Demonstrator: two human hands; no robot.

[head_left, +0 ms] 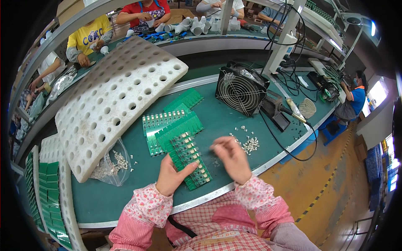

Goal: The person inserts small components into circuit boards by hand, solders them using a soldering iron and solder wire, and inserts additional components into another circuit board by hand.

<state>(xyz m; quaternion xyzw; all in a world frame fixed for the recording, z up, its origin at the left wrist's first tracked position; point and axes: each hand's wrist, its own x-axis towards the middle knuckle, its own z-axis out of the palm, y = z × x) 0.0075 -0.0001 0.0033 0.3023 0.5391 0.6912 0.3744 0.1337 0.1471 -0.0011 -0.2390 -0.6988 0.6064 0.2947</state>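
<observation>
My left hand (173, 175) grips a green circuit board panel (194, 160) near the table's front edge, thumb on top. A row of small white-and-metal components runs along that panel. To its right, my right hand (233, 158) hovers over the table with fingers curled together, slightly blurred; whatever is between the fingertips cannot be made out. Just beyond it lies a loose pile of small white components (251, 144). More green circuit boards (180, 125) lie stacked and overlapping behind the held panel, one with a row of components along its edge.
A white perforated foam board (121, 90) leans at the left, above a clear plastic bag (119, 173) of small components. Foam racks with green boards (52, 196) stand far left. A black fan (242, 90) and a cable (289, 154) sit at right. People work across the bench.
</observation>
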